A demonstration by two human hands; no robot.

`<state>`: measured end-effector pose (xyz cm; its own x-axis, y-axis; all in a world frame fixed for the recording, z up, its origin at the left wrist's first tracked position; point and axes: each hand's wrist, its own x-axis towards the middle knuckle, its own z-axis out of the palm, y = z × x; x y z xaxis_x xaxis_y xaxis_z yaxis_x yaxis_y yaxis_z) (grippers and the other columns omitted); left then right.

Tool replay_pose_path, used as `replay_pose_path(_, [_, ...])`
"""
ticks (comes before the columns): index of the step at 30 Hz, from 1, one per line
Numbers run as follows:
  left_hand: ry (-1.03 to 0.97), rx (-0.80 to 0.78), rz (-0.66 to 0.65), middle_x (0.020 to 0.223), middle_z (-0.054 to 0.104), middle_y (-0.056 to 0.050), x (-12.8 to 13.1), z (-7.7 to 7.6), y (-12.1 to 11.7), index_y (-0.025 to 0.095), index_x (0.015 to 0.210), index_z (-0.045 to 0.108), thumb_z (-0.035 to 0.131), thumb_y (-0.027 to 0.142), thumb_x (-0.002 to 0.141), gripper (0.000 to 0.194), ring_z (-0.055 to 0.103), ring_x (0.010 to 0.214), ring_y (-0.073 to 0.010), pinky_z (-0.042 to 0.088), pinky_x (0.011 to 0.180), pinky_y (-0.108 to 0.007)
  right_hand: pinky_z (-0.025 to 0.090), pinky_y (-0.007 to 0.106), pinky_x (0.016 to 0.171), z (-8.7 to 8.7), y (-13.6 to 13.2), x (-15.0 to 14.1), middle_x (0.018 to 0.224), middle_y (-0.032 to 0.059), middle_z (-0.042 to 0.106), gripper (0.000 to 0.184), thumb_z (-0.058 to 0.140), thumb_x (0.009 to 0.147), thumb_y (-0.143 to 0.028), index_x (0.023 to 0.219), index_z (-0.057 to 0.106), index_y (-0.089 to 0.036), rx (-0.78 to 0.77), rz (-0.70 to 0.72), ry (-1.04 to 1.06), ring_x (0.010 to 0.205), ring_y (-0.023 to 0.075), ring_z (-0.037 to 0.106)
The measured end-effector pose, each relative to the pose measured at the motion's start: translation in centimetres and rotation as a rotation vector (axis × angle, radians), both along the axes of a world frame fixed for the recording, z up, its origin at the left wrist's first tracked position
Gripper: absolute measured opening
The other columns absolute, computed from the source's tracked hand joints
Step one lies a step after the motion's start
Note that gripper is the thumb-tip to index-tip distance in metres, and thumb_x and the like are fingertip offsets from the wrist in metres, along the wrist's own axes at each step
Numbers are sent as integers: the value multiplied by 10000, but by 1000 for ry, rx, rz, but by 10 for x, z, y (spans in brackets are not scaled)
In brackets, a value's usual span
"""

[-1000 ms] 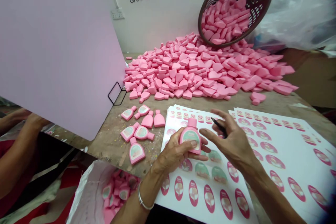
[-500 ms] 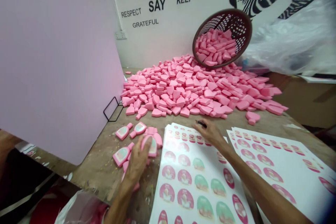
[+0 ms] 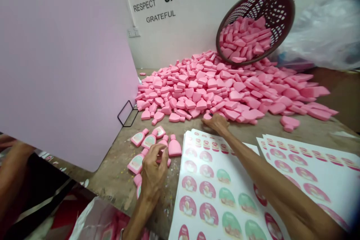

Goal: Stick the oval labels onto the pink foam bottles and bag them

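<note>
My left hand (image 3: 154, 165) is over a small group of pink bottle-shaped pieces at the left, its fingers loosely curled and apart. Several pieces there carry oval labels, such as the labelled pink bottle (image 3: 137, 163). Just right of the fingertips lies a plain pink bottle (image 3: 174, 146). At the front edge of the large pile of pink bottles (image 3: 197, 90), my right hand (image 3: 218, 123) has its fingers closed around a dark pen-like tool, mostly hidden with a bit of its dark end showing. Its fingertips touch or nearly touch a bottle there.
Sticker sheets (image 3: 197, 195) with pink and green labels lie under my right forearm. A second stack of sheets (image 3: 298, 168) is at the right. A brown basket (image 3: 288, 26) lies tipped behind the pile. A large pale panel (image 3: 70, 63) stands left, with a black wire stand (image 3: 128, 114).
My right hand has moved forward from the sheets to the pile's edge. My left hand has come off the labelled bottle, and a plain bottle now shows beside it. The view has shifted slightly.
</note>
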<state>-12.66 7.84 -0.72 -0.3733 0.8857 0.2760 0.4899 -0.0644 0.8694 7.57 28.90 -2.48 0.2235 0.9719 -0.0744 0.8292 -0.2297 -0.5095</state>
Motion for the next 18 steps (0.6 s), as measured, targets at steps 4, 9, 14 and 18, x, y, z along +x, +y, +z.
replay_pose_path(4, [-465, -225, -247, 933, 671, -69, 39, 3, 2, 181, 952, 630, 526, 473, 857, 324, 645, 809, -201, 527, 736, -321, 484, 317, 832, 24, -84, 24, 1078, 86, 689, 592, 689, 682, -546, 1146, 623, -183, 27, 233, 109, 979, 246, 640])
replay_pose_path(9, [-621, -373, -358, 1124, 637, -86, 94, -2, -13, 216, 1108, 612, 562, 531, 831, 421, 596, 1068, -244, 493, 905, -334, 503, 313, 776, 21, -198, 36, 1038, 68, 681, 460, 663, 729, -432, 1106, 590, -179, 21, 477, 499, 893, 203, 642])
replay_pose_path(14, [-763, -363, -427, 966, 645, -96, 106, -13, -28, 151, 1035, 583, 553, 537, 836, 436, 641, 750, -190, 560, 645, -313, 459, 337, 665, -11, -214, 75, 879, 58, 666, 384, 454, 874, -503, 1086, 556, -199, 175, 217, 388, 760, 205, 617])
replay_pose_path(18, [-651, -358, -406, 797, 636, -64, 109, -17, -26, 122, 924, 581, 597, 514, 812, 408, 614, 606, -148, 548, 581, -288, 391, 352, 718, -26, -206, 87, 804, 48, 652, 229, 463, 889, -408, 873, 586, -215, 305, 224, 81, 762, 213, 587])
